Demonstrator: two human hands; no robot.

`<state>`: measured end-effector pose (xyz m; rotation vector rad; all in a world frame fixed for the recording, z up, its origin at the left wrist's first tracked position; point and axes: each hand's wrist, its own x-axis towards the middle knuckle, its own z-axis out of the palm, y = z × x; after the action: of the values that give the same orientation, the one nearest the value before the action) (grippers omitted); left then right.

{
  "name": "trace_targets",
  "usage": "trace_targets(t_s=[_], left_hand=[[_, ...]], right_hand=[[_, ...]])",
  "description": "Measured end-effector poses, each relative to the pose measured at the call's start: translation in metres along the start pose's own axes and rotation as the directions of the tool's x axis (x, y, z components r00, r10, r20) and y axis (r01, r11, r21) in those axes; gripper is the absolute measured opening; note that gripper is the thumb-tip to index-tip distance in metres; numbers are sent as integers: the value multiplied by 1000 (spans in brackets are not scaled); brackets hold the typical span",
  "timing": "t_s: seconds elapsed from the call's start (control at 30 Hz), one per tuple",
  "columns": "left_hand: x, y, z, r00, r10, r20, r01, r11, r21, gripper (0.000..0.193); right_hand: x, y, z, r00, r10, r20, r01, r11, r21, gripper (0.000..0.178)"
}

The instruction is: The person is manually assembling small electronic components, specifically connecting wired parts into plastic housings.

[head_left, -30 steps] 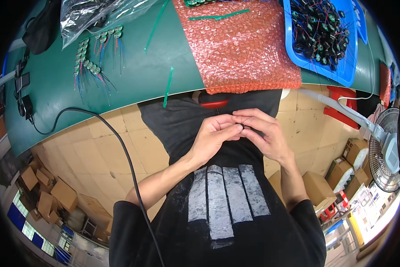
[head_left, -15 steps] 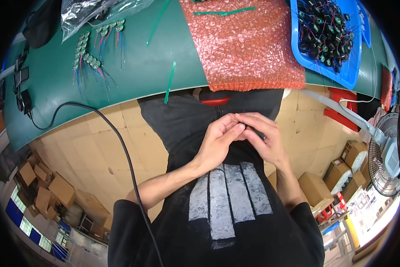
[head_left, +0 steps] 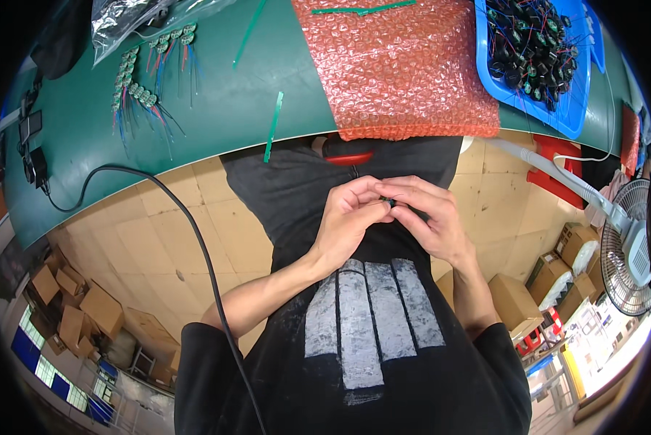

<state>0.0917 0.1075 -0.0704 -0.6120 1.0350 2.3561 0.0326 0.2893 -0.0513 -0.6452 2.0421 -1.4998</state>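
Note:
My left hand and my right hand meet in front of my body, below the table's near edge. Between their fingertips is a small dark part with a speck of green on it. Thumbs and forefingers of both hands pinch around it, so most of its shape is hidden. Up on the right, a blue tray carries a heap of small black round components with green boards and thin red and blue wires.
Small round green circuit boards with wires lie in rows at the table's left. Red bubble wrap covers the middle, with green tape strips nearby. A black cable hangs across my left side. A fan stands right.
My fingers have shifted slightly, and a bit of green on the dark part now shows between them. The table appears a little higher in view.

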Motion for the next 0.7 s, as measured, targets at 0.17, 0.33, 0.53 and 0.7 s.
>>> trace_targets(t_s=[0.17, 0.33, 0.53, 0.7], left_hand=[[1, -3, 0, 999, -5, -41, 2, 998, -62, 17], [3, 0, 6, 996, 28, -86, -38, 993, -111, 12], [10, -14, 7, 978, 73, -195, -101, 985, -139, 10], [13, -13, 8, 988, 28, -150, -52, 986, -160, 13]], right_hand=[[3, 2, 2, 1000, 3, 1, -3, 1000, -6, 36], [6, 0, 2, 1000, 10, -2, -10, 1000, -21, 37], [5, 4, 14, 998, 18, -55, -19, 1000, -18, 37], [1, 6, 11, 992, 101, -80, -102, 995, 2, 36]])
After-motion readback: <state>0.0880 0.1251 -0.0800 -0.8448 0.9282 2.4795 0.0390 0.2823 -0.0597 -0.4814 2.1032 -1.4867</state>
